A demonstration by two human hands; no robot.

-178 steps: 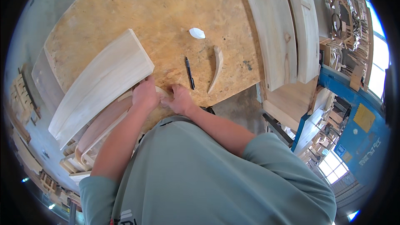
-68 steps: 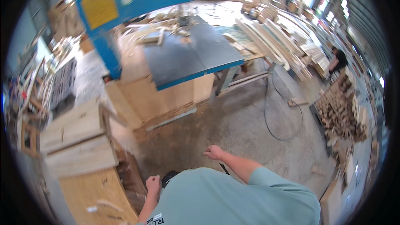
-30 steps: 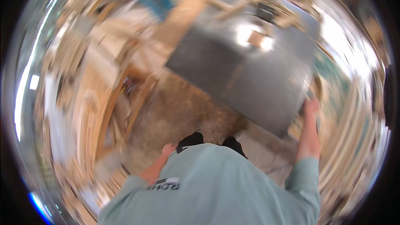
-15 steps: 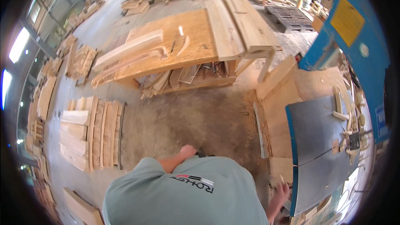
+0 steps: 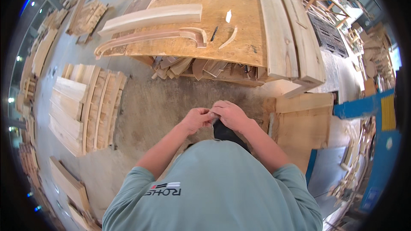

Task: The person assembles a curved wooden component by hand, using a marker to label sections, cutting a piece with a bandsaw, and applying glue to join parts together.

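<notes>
In front of my belly, both hands meet with their fingertips together. My left hand [image 5: 197, 119] is pinched closed, its fingers pointing right. Against it my right hand [image 5: 230, 114] is bent inward, its fingers also closed. Whatever lies between the fingertips is too small or too covered to name. Just below the hands shows a black trouser leg [image 5: 227, 132]. Beyond them stands a wooden workbench [image 5: 248, 17]. On it lie a long pale board [image 5: 162, 17], a curved wooden moulding [image 5: 145, 37], a dark pen-like tool [image 5: 214, 33] and a thin curved strip [image 5: 230, 38].
Two wide planks [image 5: 278, 34] overhang the bench's right end. Offcuts [image 5: 175, 66] fill the shelf beneath. A pallet of stacked wooden parts [image 5: 85, 107] stands at the left. At the right are a plywood panel [image 5: 302, 124], a grey machine table [image 5: 327, 169] and a blue machine frame [image 5: 385, 149].
My right hand has left the edge of the machine table and come to my left hand at the middle. My view has swung so the bench looks nearer and the machine lies farther right.
</notes>
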